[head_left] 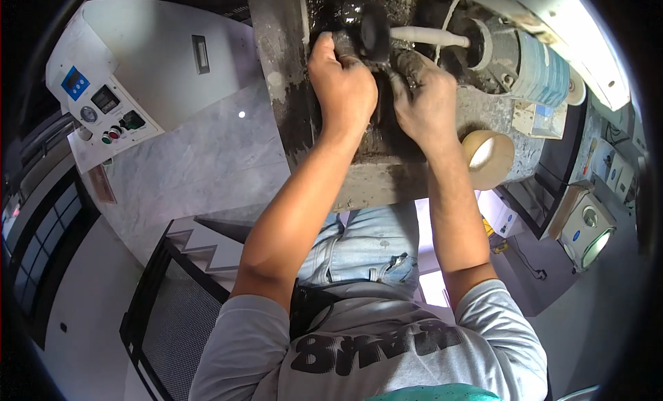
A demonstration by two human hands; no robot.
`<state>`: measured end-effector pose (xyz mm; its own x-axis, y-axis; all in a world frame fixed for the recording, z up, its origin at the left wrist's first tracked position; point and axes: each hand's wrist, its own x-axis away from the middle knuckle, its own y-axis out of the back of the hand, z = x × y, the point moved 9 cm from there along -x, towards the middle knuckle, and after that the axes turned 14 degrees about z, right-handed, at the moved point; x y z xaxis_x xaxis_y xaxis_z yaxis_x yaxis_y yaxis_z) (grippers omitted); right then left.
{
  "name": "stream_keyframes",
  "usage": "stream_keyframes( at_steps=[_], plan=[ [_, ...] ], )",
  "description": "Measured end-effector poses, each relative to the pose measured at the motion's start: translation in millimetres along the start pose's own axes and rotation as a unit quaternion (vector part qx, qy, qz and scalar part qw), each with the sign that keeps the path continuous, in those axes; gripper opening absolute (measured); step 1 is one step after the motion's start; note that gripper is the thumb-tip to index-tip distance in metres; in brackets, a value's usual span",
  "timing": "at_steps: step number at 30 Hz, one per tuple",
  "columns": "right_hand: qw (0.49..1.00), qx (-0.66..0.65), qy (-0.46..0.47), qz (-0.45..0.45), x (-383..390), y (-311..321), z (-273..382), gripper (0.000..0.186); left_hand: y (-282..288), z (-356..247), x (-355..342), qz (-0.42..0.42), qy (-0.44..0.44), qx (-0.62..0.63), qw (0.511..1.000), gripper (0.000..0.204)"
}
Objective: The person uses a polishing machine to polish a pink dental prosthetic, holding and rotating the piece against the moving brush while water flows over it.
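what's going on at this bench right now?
A person has both hands up at a dark, wet-looking trough, the left hand and right hand on either side of a black wheel on a pale shaft. The fingers are curled in close to the wheel; whether they grip a small piece is too dark to tell. A blue motor housing sits to the right, with a round tan container nearer the person.

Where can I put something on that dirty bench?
On the stained grey bench, the front ledge looks bare between the left forearm and right forearm. So does the left strip, between the white metal machine and left hand. It's crowded around the dark round wheel, with the right hand close too, and right, by the blue cylindrical motor and beige round ring.
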<state>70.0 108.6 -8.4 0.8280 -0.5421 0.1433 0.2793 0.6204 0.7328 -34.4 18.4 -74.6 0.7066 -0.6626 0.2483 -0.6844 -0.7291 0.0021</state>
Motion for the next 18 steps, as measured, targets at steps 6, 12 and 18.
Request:
stream_keyframes(
  at_steps=[6, 12, 18],
  plan=[
    [0.999, -0.023, 0.024, -0.006, 4.0, 5.7, -1.6, 0.023, -3.7, -24.7, 7.2, 0.001, -0.043, -0.081, 0.996, 0.026],
    [0.997, -0.022, 0.068, -0.016, 7.0, 9.1, 10.7, 0.025, 0.0, -1.5, 12.5, -0.011, -0.078, 0.010, 0.997, 0.027],
    [1.000, 0.001, 0.027, -0.011, -0.6, 2.6, 0.0, 0.020, -1.0, -4.2, -7.7, 0.012, -0.025, -0.006, 1.000, 0.026]
  ],
)
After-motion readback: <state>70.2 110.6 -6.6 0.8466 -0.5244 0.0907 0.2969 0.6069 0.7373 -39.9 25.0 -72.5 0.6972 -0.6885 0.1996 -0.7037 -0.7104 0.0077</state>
